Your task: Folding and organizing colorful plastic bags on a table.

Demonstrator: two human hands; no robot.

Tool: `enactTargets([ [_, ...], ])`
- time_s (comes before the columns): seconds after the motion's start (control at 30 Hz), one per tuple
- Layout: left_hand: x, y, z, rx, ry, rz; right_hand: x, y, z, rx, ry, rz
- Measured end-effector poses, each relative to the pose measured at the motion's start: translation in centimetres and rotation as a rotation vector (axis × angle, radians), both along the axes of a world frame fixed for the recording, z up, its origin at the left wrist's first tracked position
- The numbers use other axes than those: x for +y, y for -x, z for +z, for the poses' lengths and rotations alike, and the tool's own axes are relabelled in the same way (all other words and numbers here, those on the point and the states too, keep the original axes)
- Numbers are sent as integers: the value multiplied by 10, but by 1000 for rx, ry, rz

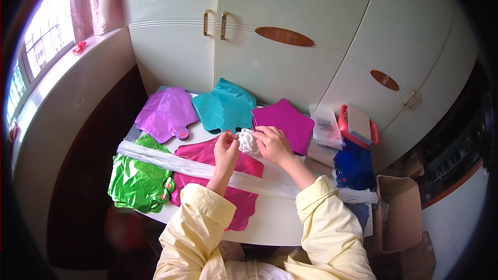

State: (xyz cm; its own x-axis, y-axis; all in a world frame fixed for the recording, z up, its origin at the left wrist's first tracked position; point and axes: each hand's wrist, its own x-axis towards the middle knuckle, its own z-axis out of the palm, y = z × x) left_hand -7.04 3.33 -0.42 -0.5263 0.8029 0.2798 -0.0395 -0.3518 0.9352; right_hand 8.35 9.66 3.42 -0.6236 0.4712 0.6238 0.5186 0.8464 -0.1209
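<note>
In the middle of the table, a small cluster of white ring-like pieces point(247, 141) lies between my hands. My left hand point(226, 149) is at its left side, thumb and fingertips pinched together; whatever is between them is too small to make out. From the right, my right hand point(274, 145) reaches over with bent fingers, its fingertips at the cluster's edge, and what they pinch is not clear. A long bundle of white strings point(161, 158) runs across the table beneath my forearms. Under it lie flat dark-pink foil balloons point(244, 212).
Flat foil balloons lie around: purple point(165, 111), teal point(224, 106), magenta point(288, 124), green point(136, 181) and blue point(355, 163). Stacked papers point(326, 127) and a red basket point(343, 120) stand at the back right. A cardboard box point(402, 212) is beyond the table's right edge.
</note>
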Motion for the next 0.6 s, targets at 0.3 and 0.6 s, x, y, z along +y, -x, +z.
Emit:
enactTargets([
  [0.3,-7,-14,8,189,43,-104,-49,-43,6,-245,623,136],
  [0.6,-8,-20,4,198,115,-186,-75,-35,-40,-11,503,77],
])
